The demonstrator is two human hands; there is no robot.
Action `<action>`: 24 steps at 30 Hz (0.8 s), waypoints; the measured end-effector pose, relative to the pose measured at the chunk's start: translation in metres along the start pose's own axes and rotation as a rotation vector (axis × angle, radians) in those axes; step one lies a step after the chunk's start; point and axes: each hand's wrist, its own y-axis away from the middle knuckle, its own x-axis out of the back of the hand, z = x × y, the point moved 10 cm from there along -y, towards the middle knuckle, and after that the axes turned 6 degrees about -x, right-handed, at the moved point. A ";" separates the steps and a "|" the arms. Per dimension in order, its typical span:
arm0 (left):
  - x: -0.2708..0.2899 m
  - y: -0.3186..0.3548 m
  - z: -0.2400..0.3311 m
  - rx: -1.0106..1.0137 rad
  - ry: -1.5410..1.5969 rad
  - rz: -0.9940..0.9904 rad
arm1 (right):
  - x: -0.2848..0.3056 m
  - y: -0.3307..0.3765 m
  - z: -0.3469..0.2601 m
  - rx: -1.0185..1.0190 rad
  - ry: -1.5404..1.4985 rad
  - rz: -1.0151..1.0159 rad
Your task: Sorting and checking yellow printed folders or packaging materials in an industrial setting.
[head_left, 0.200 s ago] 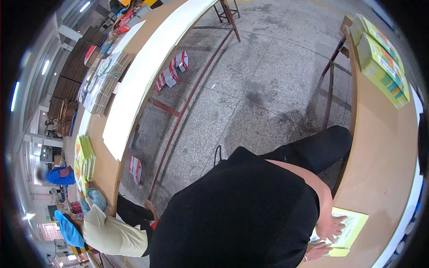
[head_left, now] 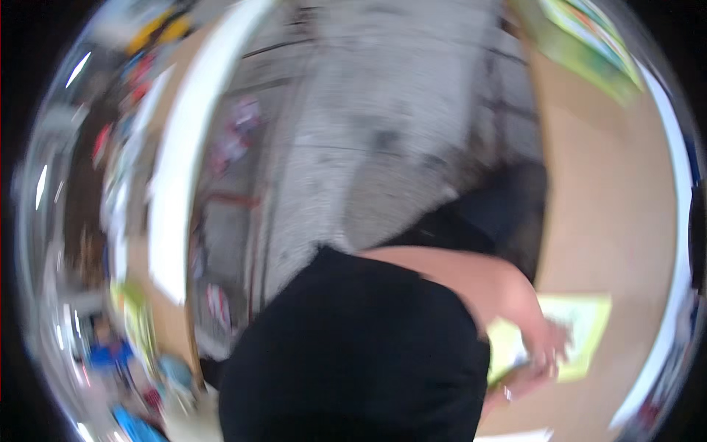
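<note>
While your left hand [head_left: 546, 342] lies over the booklet [head_left: 591, 320] on the table [head_left: 611, 214], your right hand [head_left: 526, 379] is close beside it near the booklet's lower edge; through the blur, you cannot tell how far either hand's fingers open or what they grip.

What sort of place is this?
Perhaps a workshop for paper goods, though the view is blurred: a long brown table bears a green stack and a flat green-and-white item, and what looks like white sheeting covers part of the table opposite.
</note>
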 end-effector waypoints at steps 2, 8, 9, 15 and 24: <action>0.010 0.040 -0.011 -0.092 -0.397 -0.105 | -0.023 -0.001 -0.039 0.072 -0.101 -0.072; 0.023 0.061 -0.010 0.242 -0.441 -0.496 | 0.057 0.022 0.075 -0.329 0.104 -0.019; 0.019 0.055 -0.009 0.219 -0.486 -0.503 | 0.089 0.030 0.135 -0.431 0.055 0.095; -0.003 0.034 0.006 0.178 -0.465 -0.550 | 0.093 0.109 0.213 -0.650 0.561 -0.533; -0.006 0.023 0.017 0.132 -0.479 -0.582 | 0.119 0.122 0.217 -0.800 0.828 -0.654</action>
